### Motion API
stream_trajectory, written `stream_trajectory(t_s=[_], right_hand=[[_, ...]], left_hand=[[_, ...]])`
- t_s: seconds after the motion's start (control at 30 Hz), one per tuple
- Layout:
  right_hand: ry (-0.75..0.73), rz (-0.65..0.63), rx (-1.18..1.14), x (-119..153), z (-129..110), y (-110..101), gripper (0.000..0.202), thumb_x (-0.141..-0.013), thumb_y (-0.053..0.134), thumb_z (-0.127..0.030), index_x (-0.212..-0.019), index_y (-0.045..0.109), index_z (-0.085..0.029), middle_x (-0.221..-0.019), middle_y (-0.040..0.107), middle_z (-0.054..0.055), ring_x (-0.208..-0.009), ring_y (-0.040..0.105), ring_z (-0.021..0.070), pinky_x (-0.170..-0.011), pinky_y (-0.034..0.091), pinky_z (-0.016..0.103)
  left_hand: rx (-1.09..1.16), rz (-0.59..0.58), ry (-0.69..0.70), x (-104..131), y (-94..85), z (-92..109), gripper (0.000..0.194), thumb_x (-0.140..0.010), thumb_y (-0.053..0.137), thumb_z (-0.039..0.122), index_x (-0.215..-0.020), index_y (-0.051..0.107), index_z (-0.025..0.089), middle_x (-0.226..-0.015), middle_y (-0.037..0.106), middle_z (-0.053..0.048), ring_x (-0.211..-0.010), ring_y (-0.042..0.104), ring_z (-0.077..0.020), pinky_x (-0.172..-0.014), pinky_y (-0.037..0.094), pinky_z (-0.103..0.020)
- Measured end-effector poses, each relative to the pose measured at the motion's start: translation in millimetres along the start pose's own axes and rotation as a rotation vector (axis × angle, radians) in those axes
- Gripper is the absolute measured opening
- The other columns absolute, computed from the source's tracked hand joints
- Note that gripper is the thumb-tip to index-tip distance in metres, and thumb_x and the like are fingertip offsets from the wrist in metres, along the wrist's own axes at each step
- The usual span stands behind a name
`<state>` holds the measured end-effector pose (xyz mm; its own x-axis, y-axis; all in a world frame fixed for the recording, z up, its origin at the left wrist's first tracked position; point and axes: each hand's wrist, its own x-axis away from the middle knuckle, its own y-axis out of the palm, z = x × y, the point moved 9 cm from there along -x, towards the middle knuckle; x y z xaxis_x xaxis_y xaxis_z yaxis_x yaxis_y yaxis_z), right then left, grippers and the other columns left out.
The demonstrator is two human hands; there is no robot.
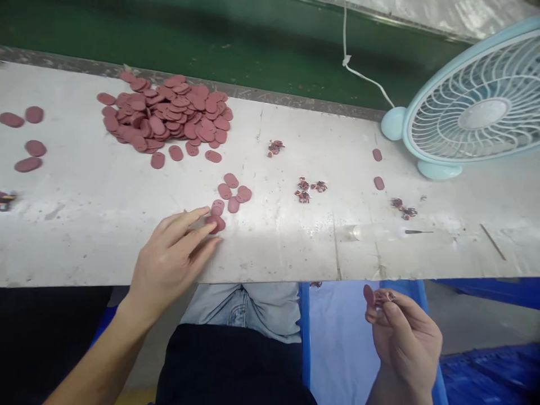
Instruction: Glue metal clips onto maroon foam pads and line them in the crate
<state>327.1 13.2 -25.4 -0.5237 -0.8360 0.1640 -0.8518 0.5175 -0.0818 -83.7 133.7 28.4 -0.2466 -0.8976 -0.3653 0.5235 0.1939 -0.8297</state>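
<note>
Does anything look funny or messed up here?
Yes, the white cord near the fan seems to have a knot in it, instead of running smooth. Two reddish ovals by the fan look like strays, far from the big pile.

A heap of reddish ovals lies on the worktop. In front of it, the left hand touches loose ovals; right of the heap come small brown figures, then a fan (its white cord knotted). Well apart from the heap, the right hand pinches one figure and an oval.
</note>
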Motion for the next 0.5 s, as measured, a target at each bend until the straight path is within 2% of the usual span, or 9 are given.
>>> stream_trajectory(t_s=[0.13,0.27,0.4,0.5], right_hand=[[0.096,0.030,0.142,-1.7,36.0,-38.3,0.023,-0.075,0.084,-0.035,-0.089,0.075,-0.019,-0.074,0.072,0.004,-0.053,0.064,0.0150,-0.049,0.054,0.030],[0.170,0.067,0.306,-7.1,84.3,-60.7,0.033,-0.078,0.080,-0.043,-0.094,0.071,-0.017,-0.080,0.074,0.006,-0.064,0.070,0.0186,-0.061,0.062,0.035],[0.253,-0.003,0.515,-11.0,130.8,-54.1,0.033,-0.085,0.073,-0.043,-0.100,0.070,-0.014,-0.093,0.076,0.007,-0.079,0.072,0.0197,-0.075,0.062,0.038],[0.300,-0.062,0.707,-8.7,152.8,-44.8,0.027,-0.092,0.068,-0.040,-0.101,0.070,-0.015,-0.094,0.074,0.005,-0.086,0.071,0.0187,-0.085,0.058,0.040]], left_hand=[[-0.026,-0.037,0.029,-1.0,6.7,5.8,0.033,-0.085,0.073,0.021,-0.117,0.070,0.025,-0.126,0.071,-0.007,-0.109,0.068,-0.0281,-0.099,0.055,-0.048],[-0.041,-0.060,0.004,3.2,4.8,5.9,0.025,-0.085,0.074,0.024,-0.110,0.072,0.026,-0.119,0.074,-0.004,-0.107,0.069,-0.0273,-0.100,0.054,-0.047],[-0.041,-0.132,-0.014,8.2,1.9,2.7,0.026,-0.086,0.073,0.029,-0.112,0.073,0.024,-0.117,0.075,-0.005,-0.107,0.069,-0.0286,-0.098,0.054,-0.048],[-0.054,-0.155,-0.020,9.4,-1.6,1.9,0.028,-0.087,0.071,0.031,-0.115,0.073,0.025,-0.116,0.076,-0.004,-0.107,0.070,-0.0284,-0.099,0.054,-0.047]])
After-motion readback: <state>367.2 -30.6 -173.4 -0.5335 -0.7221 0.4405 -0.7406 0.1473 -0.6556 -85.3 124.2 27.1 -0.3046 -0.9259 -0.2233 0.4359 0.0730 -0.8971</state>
